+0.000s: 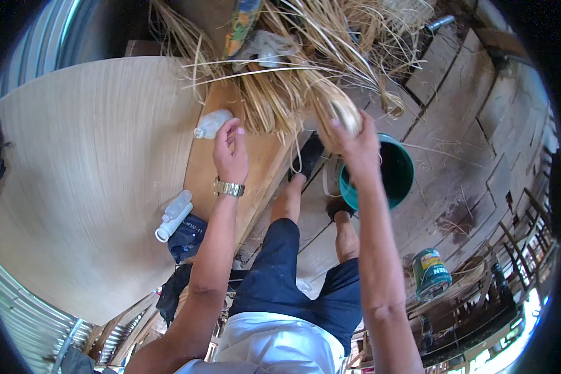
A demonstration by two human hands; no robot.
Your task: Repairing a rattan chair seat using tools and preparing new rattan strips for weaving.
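Note:
My right hand (360,148) is closed round the lower end of a bundle of pale dried fibre strips (330,103), just above the green bucket's rim. The bundle trails upward into a larger heap of similar strips (355,43). Over the wooden bench, my left hand (231,153) is held with its fingers loosely curled and apart, nothing in them. A metal-banded watch is on that wrist. Close to its fingertips lies a whitish plastic bottle (213,123) on its side. Looped strips (268,103) hang over the far end of the bench.
The green bucket (349,187) stands on the plank floor (442,149) by my feet. A curved wooden panel (100,174) fills the left side. Two plastic bottles (176,215) and a dark cloth item (189,238) lie by its edge. A green tin (431,274) sits at the right.

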